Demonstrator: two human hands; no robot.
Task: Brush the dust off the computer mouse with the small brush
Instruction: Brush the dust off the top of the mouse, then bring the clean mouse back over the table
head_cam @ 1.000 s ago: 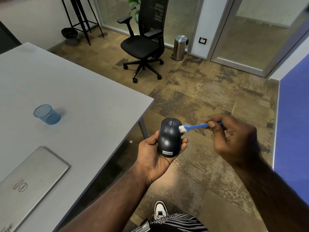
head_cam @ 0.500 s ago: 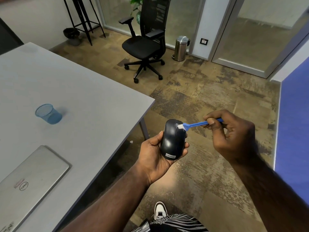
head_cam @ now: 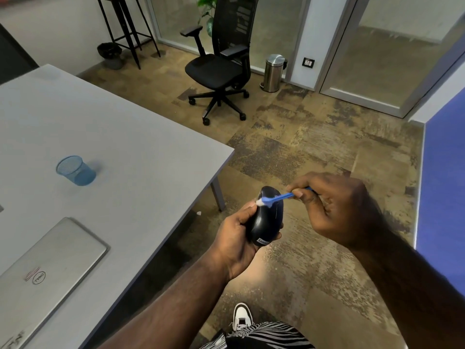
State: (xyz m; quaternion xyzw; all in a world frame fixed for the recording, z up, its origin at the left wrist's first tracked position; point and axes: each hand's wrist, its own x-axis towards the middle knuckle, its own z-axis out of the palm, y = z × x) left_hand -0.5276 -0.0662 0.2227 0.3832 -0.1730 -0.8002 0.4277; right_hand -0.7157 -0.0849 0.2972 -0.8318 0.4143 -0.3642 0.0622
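A dark computer mouse [head_cam: 266, 220] with a small white label at its near end rests in my left hand [head_cam: 234, 238], held in the air just off the table's corner and rolled onto its side. My right hand [head_cam: 332, 210] pinches the blue handle of a small brush [head_cam: 279, 197]. The brush's white bristle tip lies across the mouse's far left edge, close to my left thumb. My fingers hide the rear end of the handle.
A grey table [head_cam: 125, 152] stands to the left with a blue mesh cup [head_cam: 75, 170] and a shut silver laptop [head_cam: 47, 270]. A black office chair [head_cam: 221, 66] and a steel bin [head_cam: 273, 73] stand farther back. A blue panel [head_cam: 442, 187] is at right.
The mouse has rolled from lying flat onto its side in my left hand. The brush tip has swept from the mouse's right edge across to its left edge, and my right hand moved closer.
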